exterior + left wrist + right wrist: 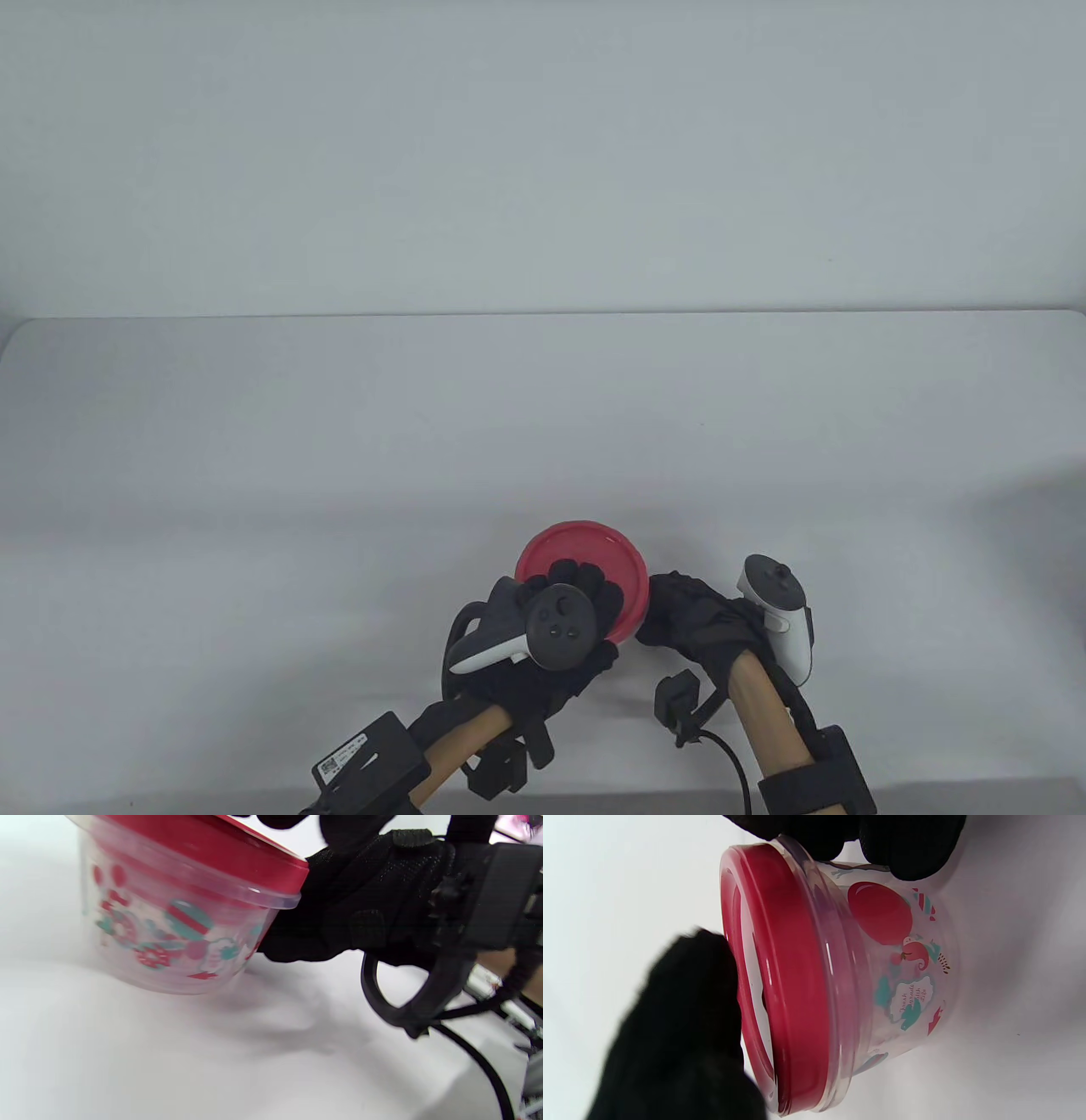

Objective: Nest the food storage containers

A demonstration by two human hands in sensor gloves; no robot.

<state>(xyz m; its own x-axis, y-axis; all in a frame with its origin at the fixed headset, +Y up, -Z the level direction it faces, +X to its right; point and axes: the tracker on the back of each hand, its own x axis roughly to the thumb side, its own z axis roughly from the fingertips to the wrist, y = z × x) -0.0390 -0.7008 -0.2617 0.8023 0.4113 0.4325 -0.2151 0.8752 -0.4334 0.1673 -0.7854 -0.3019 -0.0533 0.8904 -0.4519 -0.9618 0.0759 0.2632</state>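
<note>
A clear round container (903,984) printed with red and teal shapes stands on the white table near its front edge, with a red lid (594,552) on it. My left hand (581,581) lies on top of the lid with its fingers curled over it; in the right wrist view it (683,1027) touches the lid's face (793,984). My right hand (670,607) grips the container's side wall from the right, with its fingers (903,844) on the clear wall. The left wrist view shows the container (169,942) with the right glove (339,912) against its side.
The white table (339,441) stretches to the left, the right and the back, ending at a pale wall. A black cable (730,755) hangs from my right wrist near the front edge.
</note>
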